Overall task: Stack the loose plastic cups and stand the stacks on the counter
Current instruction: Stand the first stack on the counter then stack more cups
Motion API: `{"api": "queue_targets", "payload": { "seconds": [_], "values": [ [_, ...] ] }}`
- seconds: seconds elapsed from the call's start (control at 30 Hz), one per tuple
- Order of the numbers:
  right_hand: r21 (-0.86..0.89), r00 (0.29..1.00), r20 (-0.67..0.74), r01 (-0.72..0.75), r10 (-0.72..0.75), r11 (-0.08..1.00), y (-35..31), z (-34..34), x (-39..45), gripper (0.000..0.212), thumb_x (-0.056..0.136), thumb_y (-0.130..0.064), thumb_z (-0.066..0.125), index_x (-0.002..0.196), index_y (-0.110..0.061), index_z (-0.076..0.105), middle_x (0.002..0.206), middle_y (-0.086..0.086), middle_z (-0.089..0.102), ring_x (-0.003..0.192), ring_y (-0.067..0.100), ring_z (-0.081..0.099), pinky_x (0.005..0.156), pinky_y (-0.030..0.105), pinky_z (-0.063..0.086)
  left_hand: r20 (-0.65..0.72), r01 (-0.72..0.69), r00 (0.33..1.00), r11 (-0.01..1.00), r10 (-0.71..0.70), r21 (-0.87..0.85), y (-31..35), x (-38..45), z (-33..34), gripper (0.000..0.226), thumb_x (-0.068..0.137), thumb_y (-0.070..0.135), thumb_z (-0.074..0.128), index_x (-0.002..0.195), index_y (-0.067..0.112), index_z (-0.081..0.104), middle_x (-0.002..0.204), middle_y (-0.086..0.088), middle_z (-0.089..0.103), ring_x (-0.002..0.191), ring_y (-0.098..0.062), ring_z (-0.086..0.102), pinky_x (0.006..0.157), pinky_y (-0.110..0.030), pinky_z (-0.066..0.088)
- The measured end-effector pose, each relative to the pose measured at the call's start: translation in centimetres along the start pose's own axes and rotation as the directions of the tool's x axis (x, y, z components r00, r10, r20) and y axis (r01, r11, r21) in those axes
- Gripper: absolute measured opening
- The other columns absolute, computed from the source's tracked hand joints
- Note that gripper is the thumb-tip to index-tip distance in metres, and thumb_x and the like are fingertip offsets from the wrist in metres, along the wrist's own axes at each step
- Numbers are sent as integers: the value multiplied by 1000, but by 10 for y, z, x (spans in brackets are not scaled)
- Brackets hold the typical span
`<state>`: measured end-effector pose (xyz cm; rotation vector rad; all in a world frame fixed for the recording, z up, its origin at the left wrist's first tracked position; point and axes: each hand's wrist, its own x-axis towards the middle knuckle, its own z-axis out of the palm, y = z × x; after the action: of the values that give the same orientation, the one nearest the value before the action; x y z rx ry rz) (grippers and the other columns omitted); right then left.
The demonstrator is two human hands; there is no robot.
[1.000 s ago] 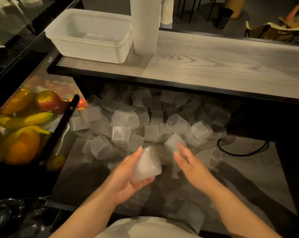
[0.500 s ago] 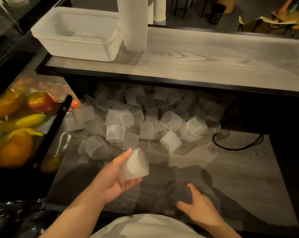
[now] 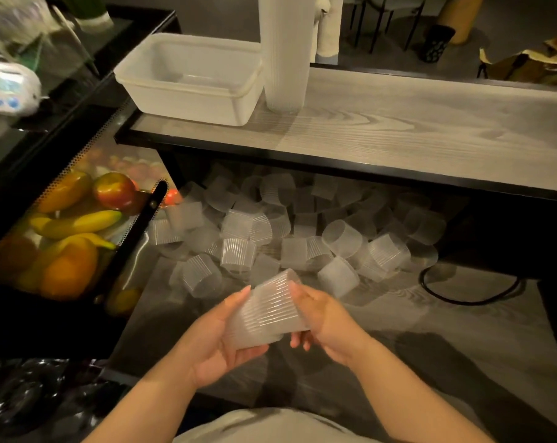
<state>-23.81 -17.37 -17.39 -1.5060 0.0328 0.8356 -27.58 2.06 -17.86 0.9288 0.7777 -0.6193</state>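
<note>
Cups (image 3: 266,311), ribbed and clear, sit pressed between both hands just above the lower shelf (image 3: 414,340); the left hand (image 3: 218,343) cradles the lower end from beneath with fingers curled under it, and the right hand (image 3: 323,318) closes on the upper end from the side, thumb on the ribbing; both hands are clasped on the same short bundle, which looks like one cup being pushed into another, though how many are nested I cannot tell; the bundle lies tilted, probably so that the rims line up for nesting. Just beyond the hands a heap of loose cups (image 3: 302,231) lies scattered on the shelf, most on their sides, reaching back under the counter (image 3: 430,132); plenty is left to gather, so the job seems far from finished. On the counter a tall stack (image 3: 286,49) stands upright just beside a white tub (image 3: 190,78), most likely where the held bundle is bound. A basket of fruit (image 3: 66,231) sits to the left and a black cable (image 3: 469,290) curls to the right, both apart from the hands.
</note>
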Motion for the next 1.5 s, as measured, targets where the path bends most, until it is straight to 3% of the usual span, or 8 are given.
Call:
{"api": "queue_targets", "payload": {
  "seconds": [0.27,0.67,0.87,1.0,1.1,1.27,1.4,1.5],
  "values": [
    [-312,996,4,-83,89,947,-9,22,34,33,104,-33,40,121,-16,62,80,18,70,53,13,61,49,22,48,-84,-102,992,994,99,-28,6,-10,-24,40,80,41,70,109,13,74,104,-18,73,92,-32,71,75,-45,60],
    [-40,974,200,-97,103,994,-28,84,77,47,102,-47,40,122,-9,59,83,10,65,60,16,59,54,26,50,77,-119,989,984,130,-134,43,-19,-75,50,90,50,56,121,13,70,124,-24,65,99,-33,68,72,-39,60],
    [-389,993,58,-74,104,918,-27,123,110,45,98,-58,37,126,-25,49,83,2,58,60,15,56,47,22,47,97,-163,981,985,168,-52,74,-24,-105,54,85,47,63,129,16,63,125,-21,65,101,-32,70,71,-40,60],
    [-360,975,-221,-69,-13,930,-34,138,135,63,88,-73,39,133,-30,52,123,1,62,98,20,61,86,38,53,-38,-217,976,969,214,-117,98,-26,-130,57,78,47,68,127,19,63,122,-18,68,105,-32,69,72,-42,61],
    [-670,909,-368,-113,-196,733,-31,139,144,57,92,-62,47,141,-34,41,135,0,49,117,22,55,97,35,45,-118,-230,970,962,214,-145,111,-27,-147,63,71,54,72,126,24,65,123,-12,68,105,-28,67,61,-39,59],
    [-934,948,-313,-296,-63,198,-21,171,162,83,87,-34,62,152,-38,12,139,9,46,127,31,42,100,45,41,-180,-227,963,964,200,-138,114,-22,-150,55,79,57,68,122,23,65,115,-10,69,102,-27,64,64,-36,52],
    [-903,910,-374,-313,-182,293,-18,172,163,73,87,-38,57,149,-38,19,127,6,57,124,28,42,101,42,37,-216,-243,955,952,202,-186,112,-15,-151,53,78,56,71,119,22,63,117,-14,65,102,-31,63,64,-37,52],
    [-795,858,-424,-198,-290,574,-28,162,143,59,86,-48,61,135,-35,32,109,-1,56,107,23,52,84,34,44,-237,-261,948,945,213,-195,112,-15,-156,48,81,52,71,118,23,63,118,-12,64,105,-31,63,67,-38,53]
  ]
}}
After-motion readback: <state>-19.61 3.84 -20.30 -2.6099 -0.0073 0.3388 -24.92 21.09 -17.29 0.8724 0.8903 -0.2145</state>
